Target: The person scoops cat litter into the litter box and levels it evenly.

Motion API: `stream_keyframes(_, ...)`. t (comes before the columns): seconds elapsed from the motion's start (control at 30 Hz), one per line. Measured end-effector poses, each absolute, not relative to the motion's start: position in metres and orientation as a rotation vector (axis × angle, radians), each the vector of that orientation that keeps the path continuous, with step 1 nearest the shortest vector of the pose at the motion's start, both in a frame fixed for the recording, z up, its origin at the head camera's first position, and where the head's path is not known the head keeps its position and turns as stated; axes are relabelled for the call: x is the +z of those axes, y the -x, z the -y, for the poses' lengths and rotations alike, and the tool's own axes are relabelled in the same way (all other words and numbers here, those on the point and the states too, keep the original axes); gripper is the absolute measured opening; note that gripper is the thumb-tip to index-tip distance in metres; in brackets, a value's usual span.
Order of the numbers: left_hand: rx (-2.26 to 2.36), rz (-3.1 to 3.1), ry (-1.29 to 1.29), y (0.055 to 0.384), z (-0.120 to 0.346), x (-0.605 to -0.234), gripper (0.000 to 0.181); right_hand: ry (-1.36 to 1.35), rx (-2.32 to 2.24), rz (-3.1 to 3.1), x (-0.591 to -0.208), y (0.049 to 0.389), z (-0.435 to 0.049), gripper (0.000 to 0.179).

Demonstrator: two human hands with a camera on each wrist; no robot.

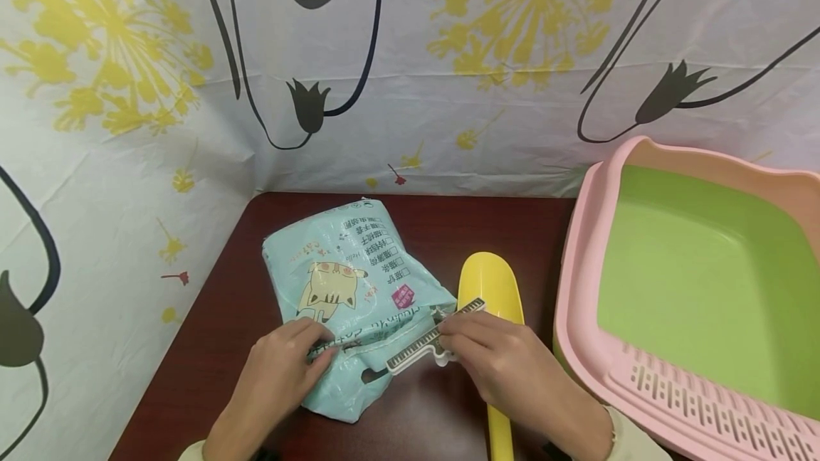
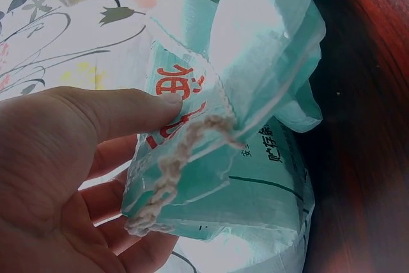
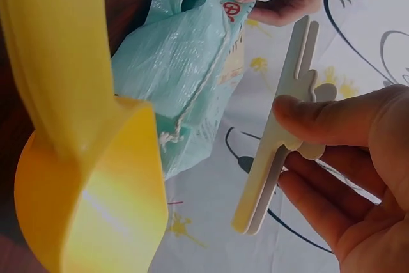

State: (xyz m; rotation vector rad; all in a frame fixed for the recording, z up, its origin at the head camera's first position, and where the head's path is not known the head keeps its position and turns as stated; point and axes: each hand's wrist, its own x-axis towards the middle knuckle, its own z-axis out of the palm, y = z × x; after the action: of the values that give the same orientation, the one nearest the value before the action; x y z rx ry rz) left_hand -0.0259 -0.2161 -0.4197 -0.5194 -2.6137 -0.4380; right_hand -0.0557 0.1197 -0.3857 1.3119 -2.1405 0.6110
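A light blue plastic bag (image 1: 349, 269) with a cartoon cat print lies on the dark red table, its top end toward me. My left hand (image 1: 278, 372) grips the folded top of the bag, thumb on one face and fingers behind it in the left wrist view. A stitched cord (image 2: 169, 183) runs along that edge. My right hand (image 1: 512, 361) pinches a long white bag clip (image 1: 416, 347) between thumb and fingers. In the head view the clip is over the bag's right top corner; the right wrist view shows it apart from the bag (image 3: 185, 62).
A yellow scoop (image 1: 492, 283) lies right of the bag, its handle passing under my right hand. On the right stands a pink-rimmed litter box (image 1: 576, 290) with a green inside. A patterned cloth (image 1: 410, 141) hangs behind and left of the table (image 1: 211, 304).
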Motion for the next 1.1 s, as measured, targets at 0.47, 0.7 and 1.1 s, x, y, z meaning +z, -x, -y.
stream_keyframes(0.47,-0.437,2.631,0.513,0.026,0.216,-0.419,0.03,-1.247,0.587,2.269,-0.392,0.07,-0.129,0.027)
stream_keyframes(0.7,-0.446,2.628,0.511,0.026,0.216,-0.419,0.031,-1.239,0.607,2.246,-0.393,0.073,-0.134,0.024)
stream_keyframes(1.1,-0.45,2.628,0.512,0.026,0.216,-0.42,0.031,-1.133,0.623,2.274,-0.387,0.08,-0.141,0.028)
